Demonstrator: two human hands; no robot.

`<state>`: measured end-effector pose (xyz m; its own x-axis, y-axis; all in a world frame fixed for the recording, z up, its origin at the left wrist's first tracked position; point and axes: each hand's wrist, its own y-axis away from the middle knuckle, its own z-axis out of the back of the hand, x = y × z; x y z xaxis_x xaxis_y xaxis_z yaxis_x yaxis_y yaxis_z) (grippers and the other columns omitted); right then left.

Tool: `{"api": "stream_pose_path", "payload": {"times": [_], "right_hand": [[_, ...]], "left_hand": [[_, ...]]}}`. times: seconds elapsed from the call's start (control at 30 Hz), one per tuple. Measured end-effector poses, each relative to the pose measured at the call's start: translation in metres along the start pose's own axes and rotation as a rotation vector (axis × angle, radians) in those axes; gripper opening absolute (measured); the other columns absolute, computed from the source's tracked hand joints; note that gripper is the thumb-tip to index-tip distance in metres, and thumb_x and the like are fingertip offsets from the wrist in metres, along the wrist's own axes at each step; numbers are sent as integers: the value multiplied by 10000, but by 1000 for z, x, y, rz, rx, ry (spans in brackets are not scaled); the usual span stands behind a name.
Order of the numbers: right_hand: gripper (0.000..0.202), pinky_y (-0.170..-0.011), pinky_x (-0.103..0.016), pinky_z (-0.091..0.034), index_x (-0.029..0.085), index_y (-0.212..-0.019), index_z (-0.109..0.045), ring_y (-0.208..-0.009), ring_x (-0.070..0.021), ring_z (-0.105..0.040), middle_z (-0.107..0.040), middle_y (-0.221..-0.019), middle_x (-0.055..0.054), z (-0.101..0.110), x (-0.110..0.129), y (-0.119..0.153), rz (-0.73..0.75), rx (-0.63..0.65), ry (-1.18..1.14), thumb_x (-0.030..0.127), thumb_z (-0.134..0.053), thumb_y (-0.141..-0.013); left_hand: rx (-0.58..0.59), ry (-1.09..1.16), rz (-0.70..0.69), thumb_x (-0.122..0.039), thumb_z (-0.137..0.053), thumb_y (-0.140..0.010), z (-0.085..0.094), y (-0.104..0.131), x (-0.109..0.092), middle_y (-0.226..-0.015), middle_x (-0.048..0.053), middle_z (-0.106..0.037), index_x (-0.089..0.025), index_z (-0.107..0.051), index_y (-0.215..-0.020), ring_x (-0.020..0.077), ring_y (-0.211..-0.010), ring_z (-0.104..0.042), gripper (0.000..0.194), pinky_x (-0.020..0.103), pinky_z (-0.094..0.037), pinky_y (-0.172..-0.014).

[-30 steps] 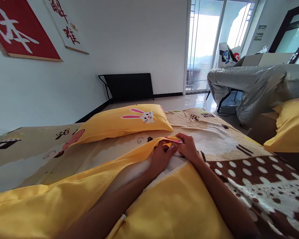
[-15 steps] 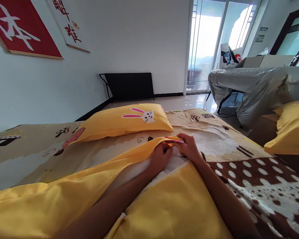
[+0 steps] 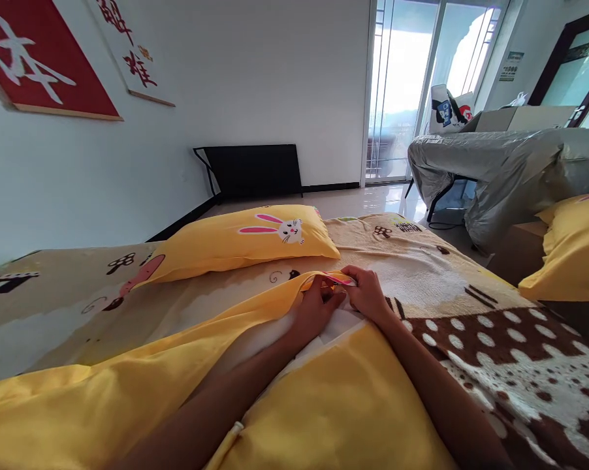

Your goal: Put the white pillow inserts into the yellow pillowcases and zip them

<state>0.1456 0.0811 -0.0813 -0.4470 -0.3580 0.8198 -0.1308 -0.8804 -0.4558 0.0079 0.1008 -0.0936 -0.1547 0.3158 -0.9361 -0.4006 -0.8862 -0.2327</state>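
Note:
A yellow pillowcase [image 3: 343, 398] lies before me, its long side opening parted over a white pillow [image 3: 270, 339]. At the far corner of that opening, my left hand [image 3: 320, 305] is closed on the fabric edge, with its forearm lying across the white inside. Close beside it, my right hand [image 3: 367, 290] pinches the same corner, where a bit of pink print shows. The exact grip of the fingertips is partly hidden by folds. A zipper end [image 3: 238, 427] shows near my left forearm.
Beyond my hands a yellow pillow with a rabbit print [image 3: 255, 238] rests on the patterned blanket [image 3: 412, 274]. Another yellow pillow [image 3: 573, 248] sits at right on a cardboard box. A plastic-covered table [image 3: 490, 153] and a black folded panel [image 3: 253, 171] stand farther back.
My right hand has shifted slightly left and down, closer to my left hand, along the fabric edge. Both hands keep hold of the corner. The view has shifted slightly.

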Motion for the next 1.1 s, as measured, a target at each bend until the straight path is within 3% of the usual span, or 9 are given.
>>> {"api": "stream_pose_path", "payload": {"times": [0.17, 0.57, 0.73, 0.83, 0.9, 1.0, 1.1], "right_hand": [[199, -584, -218, -357, 143, -736, -680, -619, -128, -500, -632, -642, -1, -1, 3, 2, 41, 20, 32, 251, -519, -689], [151, -590, -215, -353, 150, -722, -657, -622, -117, -480, -605, -639, 21, -3, 1, 3, 42, 54, -34, 245, -550, -675], [167, -566, -204, -351, 142, -764, -649, -595, -103, -459, -583, -637, 29, 13, 2, -2, -21, 179, -15, 276, -589, -684], [285, -641, -213, -402, 142, -870, -663, -699, -125, -526, -634, -771, -2, 32, 2, -5, -18, 391, -129, 371, -650, -700], [394, -696, -234, -434, 147, -947, -667, -786, -150, -567, -659, -875, -38, 40, -7, -9, -87, 497, -304, 475, -625, -731], [468, -679, -254, -461, 143, -873, -679, -745, -156, -593, -670, -830, -58, 40, -30, -13, -295, 403, -498, 573, -582, -715], [324, -553, -242, -447, 151, -725, -675, -587, -137, -556, -649, -674, -28, 33, -45, -13, -415, 346, -471, 453, -688, -607]], "left_hand": [[15, -39, 5, -319, -592, -727, -1, 1, -2, -932, 49, -665, -206, -424, -956, 207, -843, -643, 305, 321, -484, -725], [-43, -182, -34, -152, -523, -687, -4, -1, 0, -828, 14, -610, -200, -413, -908, 181, -788, -605, 251, 303, -463, -710], [-11, -160, -34, -123, -507, -707, -4, 0, 0, -920, 33, -640, -201, -412, -911, 179, -864, -625, 238, 317, -477, -778], [10, -146, -35, -138, -517, -733, -5, 1, -4, -963, 45, -652, -206, -407, -923, 186, -907, -633, 229, 329, -485, -804], [14, -153, -23, -141, -528, -736, -6, 1, -6, -967, 49, -659, -209, -407, -933, 192, -910, -638, 241, 335, -491, -807], [-7, -178, -2, -124, -547, -720, -7, 1, -5, -966, 54, -664, -210, -416, -929, 197, -905, -640, 261, 347, -494, -820], [-20, -195, -7, -129, -556, -715, -8, -1, -1, -937, 46, -660, -209, -424, -910, 195, -886, -642, 249, 358, -497, -821]]}}
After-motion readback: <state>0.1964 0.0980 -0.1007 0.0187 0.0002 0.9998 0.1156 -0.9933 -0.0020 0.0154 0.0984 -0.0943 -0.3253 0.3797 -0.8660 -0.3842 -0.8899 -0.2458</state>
